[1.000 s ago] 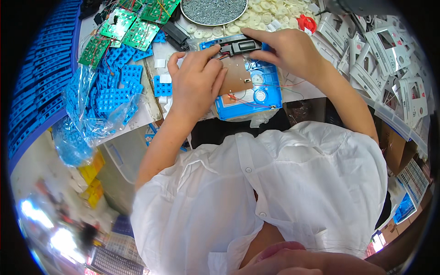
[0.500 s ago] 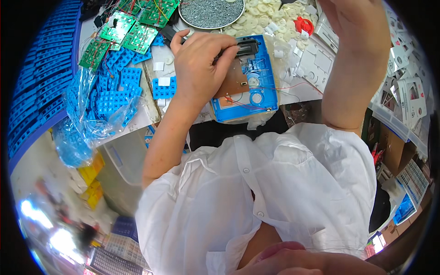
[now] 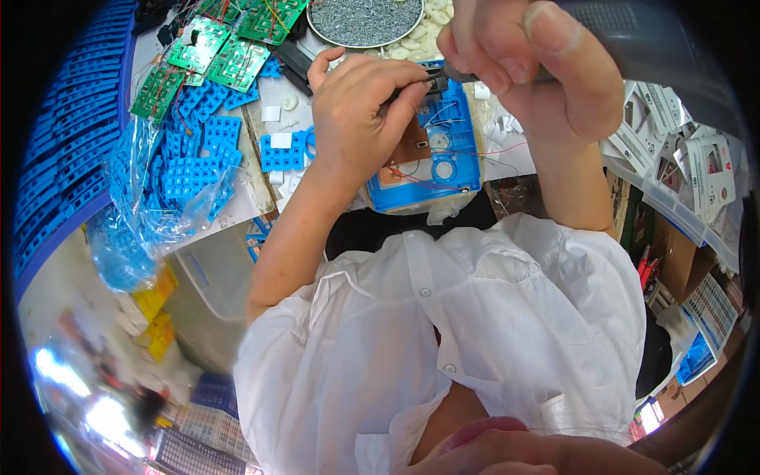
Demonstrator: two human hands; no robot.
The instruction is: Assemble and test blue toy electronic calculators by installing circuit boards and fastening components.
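Note:
A blue plastic casing (image 3: 461, 150) lies on the table in front of me. It holds a brown circuit board (image 3: 413, 146), thin red and white wires and round white discs. My left hand (image 3: 360, 111) rests over its left side, thumb and forefinger pinched at a black plastic part (image 3: 435, 83) near the casing's top edge. Wrapped in the fingers of my right hand (image 3: 546, 75) is a dark grey electric screwdriver (image 3: 641, 36). Its narrow tip points left and reaches the black part beside my left fingertips; whether a screw sits there is hidden.
A round tray of small screws (image 3: 366, 36) stands at the back. Green circuit boards (image 3: 237, 63) and blue keypad pieces (image 3: 194, 174) are piled on the left. White printed panels (image 3: 708, 170) fill a clear bin at the right. Stacked blue frames (image 3: 71, 142) line the far left.
My right hand has come down and left from the upper right, bringing the electric screwdriver into view with its tip at the black part. My left hand stays nearly in place.

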